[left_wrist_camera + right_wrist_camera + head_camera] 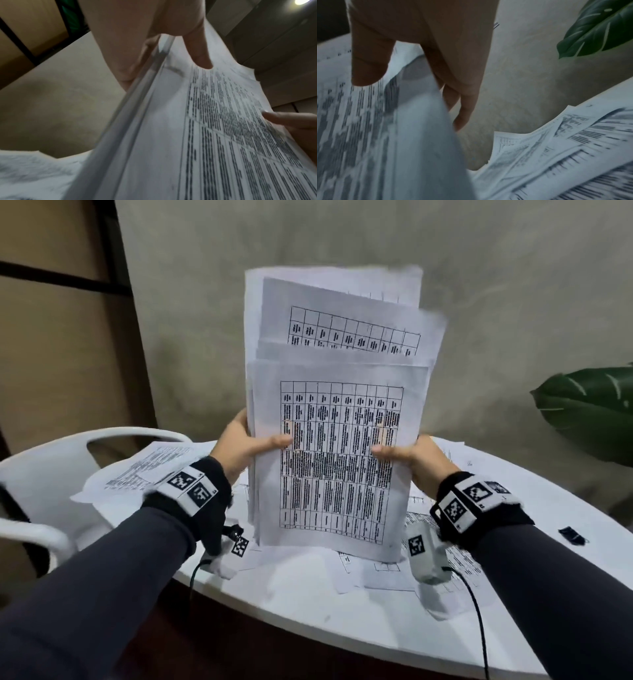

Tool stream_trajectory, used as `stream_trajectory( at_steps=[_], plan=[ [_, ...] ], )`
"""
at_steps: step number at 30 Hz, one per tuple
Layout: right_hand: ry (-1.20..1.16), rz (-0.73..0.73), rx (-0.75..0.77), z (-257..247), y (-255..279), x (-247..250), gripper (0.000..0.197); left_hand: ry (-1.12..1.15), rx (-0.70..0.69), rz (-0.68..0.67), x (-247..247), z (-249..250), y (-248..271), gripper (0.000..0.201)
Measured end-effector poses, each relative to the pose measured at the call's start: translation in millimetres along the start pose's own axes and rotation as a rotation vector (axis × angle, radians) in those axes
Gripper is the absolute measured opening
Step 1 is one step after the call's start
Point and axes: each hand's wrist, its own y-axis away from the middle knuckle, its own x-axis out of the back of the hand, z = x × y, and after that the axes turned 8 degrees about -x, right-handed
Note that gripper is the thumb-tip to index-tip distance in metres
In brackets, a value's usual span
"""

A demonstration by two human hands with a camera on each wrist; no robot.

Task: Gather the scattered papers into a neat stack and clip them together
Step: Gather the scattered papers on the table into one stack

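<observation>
A sheaf of printed papers (337,412) stands upright over the white table (342,625), its sheets uneven at the top. My left hand (245,445) grips its left edge, thumb on the front page, and my right hand (411,455) grips the right edge the same way. The left wrist view shows the sheaf's edge (145,101) side-on with my thumb (200,54) across the front page. In the right wrist view my thumb (368,60) presses the front page (359,128). More loose sheets (147,470) lie on the table. A black binder clip (572,535) lies at the right.
A white chair (51,474) stands at the table's left side. A large green leaf (589,412) reaches in from the right. Other sheets (565,155) are spread on the table under and to the right of the sheaf. A beige wall stands behind.
</observation>
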Motion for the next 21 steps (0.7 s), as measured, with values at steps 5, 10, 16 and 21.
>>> stream_trajectory(
  at_steps=[5,10,16,21],
  plan=[
    [-0.02,-0.05,-0.047,22,9,-4,0.019,0.11,0.061,0.008,2,-21,6,0.11],
    [-0.133,0.023,0.034,15,-1,-5,0.049,0.016,0.086,-0.086,-7,-16,10,0.083],
    [-0.257,-0.006,0.103,19,-9,-8,0.077,-0.056,0.028,0.114,-13,-20,14,0.029],
    [-0.043,-0.191,-0.048,20,-8,-3,0.042,-0.135,0.123,-0.043,-9,-34,20,0.035]
  ],
)
